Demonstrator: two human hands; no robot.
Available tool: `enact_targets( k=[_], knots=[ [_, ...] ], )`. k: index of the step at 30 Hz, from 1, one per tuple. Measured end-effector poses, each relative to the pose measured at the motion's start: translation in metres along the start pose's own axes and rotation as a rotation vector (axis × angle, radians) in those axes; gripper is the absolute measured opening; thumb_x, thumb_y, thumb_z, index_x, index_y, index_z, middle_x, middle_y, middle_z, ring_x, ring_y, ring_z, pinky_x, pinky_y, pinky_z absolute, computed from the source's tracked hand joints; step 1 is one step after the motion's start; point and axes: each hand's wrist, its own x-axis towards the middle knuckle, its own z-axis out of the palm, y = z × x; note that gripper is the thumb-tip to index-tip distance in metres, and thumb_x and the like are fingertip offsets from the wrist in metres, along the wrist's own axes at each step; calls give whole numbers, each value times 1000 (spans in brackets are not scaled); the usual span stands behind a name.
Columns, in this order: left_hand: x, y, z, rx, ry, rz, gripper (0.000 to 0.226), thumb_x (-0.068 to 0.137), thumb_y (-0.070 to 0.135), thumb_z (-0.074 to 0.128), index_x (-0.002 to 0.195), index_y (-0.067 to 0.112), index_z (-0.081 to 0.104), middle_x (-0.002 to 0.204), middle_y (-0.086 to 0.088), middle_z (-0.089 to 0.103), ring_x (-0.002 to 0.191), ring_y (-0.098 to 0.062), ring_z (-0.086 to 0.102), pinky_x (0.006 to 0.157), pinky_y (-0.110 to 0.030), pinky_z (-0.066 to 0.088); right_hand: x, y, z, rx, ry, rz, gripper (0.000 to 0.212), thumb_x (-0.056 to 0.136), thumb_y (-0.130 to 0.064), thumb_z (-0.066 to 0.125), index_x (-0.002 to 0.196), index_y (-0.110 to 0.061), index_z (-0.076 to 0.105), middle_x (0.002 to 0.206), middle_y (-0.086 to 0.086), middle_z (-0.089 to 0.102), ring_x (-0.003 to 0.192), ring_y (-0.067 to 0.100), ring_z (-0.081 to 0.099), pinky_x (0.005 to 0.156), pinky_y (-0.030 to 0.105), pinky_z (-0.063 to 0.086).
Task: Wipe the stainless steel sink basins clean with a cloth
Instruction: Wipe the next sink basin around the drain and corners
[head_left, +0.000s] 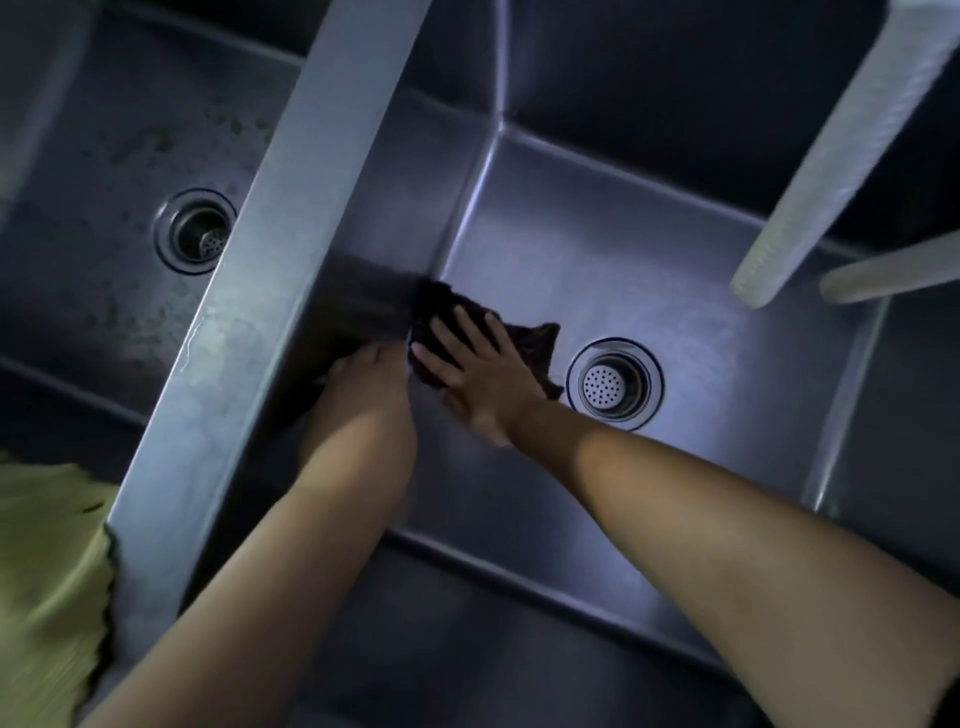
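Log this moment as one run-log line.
right hand flat on cloth | left hand at divider wall | right basin floor | left basin spotted

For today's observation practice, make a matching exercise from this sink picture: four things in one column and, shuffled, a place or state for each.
Things:
1. dark cloth
2. right hand
3. left basin
4. yellow-green fabric

Places or states:
A. spotted with grime
B. lower left edge of the picture
C. flat on the cloth, fingers spread
D. on the right basin's floor, near the drain

Pairs: 1-D, 2-C, 3-A, 4-B
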Motion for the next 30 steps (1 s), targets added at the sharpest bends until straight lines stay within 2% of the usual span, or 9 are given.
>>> enact_targets(
  k=[5, 10, 13, 16, 20, 23, 25, 28, 30],
  knots=[
    [-14, -1, -5, -80, 11, -8, 34, 92, 9, 45, 124, 16, 54, 124, -10, 55, 113, -30, 51, 92, -37, 41, -40, -64, 24, 100, -82, -219, 53, 96, -36, 40, 147, -26, 28, 158, 7, 14, 145, 37, -4, 110, 55, -18],
    [-13, 1, 1, -45, -75, 3, 40, 92, 5, 40, 129, 17, 49, 132, -11, 50, 121, -32, 47, 97, -39, 39, -93, -82, 36, 205, -146, -374, 53, 92, -28, 47, 144, -26, 37, 157, 2, 21, 146, 30, 1, 110, 45, -25],
    [-10, 9, 11, -6, -143, -22, 41, 94, 9, 38, 133, 21, 45, 136, -8, 46, 121, -31, 49, 96, -40, 41, -125, -56, 35, 329, -146, -387, 50, 88, -18, 56, 137, -20, 50, 151, 4, 35, 145, 31, 14, 113, 45, -16],
    [-7, 22, 24, 36, -199, 16, 37, 94, 11, 37, 128, 21, 47, 133, -8, 49, 118, -31, 51, 95, -41, 43, -135, -23, 33, 259, -148, -377, 49, 92, -24, 51, 141, -21, 44, 154, 2, 29, 145, 30, 9, 117, 46, -7],
    [-1, 40, 42, 86, -274, 59, 33, 95, 15, 32, 123, 20, 48, 130, -8, 50, 116, -28, 51, 95, -40, 44, -106, 10, 22, 142, -82, -243, 54, 92, -27, 48, 145, -23, 36, 156, 4, 22, 145, 33, 9, 117, 48, -1],
    [1, 49, 52, 135, -336, 88, 39, 95, 14, 29, 130, 21, 44, 131, -7, 47, 117, -28, 50, 94, -40, 44, -66, 35, 9, 45, -22, -59, 57, 96, -34, 40, 149, -26, 22, 159, 4, 12, 146, 32, 2, 117, 44, -1],
    [4, 53, 57, 195, -336, 132, 43, 92, 10, 32, 133, 21, 40, 132, -7, 45, 117, -28, 49, 92, -41, 43, -44, 61, -2, 27, 48, 86, 55, 97, -36, 37, 149, -25, 22, 159, 6, 13, 146, 33, 4, 115, 43, 1],
    [11, 58, 69, 221, -344, 225, 51, 90, 7, 33, 138, 23, 34, 142, -6, 35, 122, -29, 44, 95, -43, 43, -30, 109, -14, 24, 109, 268, 54, 98, -37, 33, 150, -27, 21, 159, 6, 13, 145, 33, 8, 114, 46, 9],
    [16, 62, 80, 207, -348, 305, 59, 88, 5, 35, 142, 26, 29, 150, -4, 23, 130, -29, 36, 101, -46, 40, -37, 138, -17, 49, 133, 352, 55, 98, -37, 33, 150, -27, 21, 159, 7, 13, 145, 34, 6, 116, 45, 6]
  ],
)
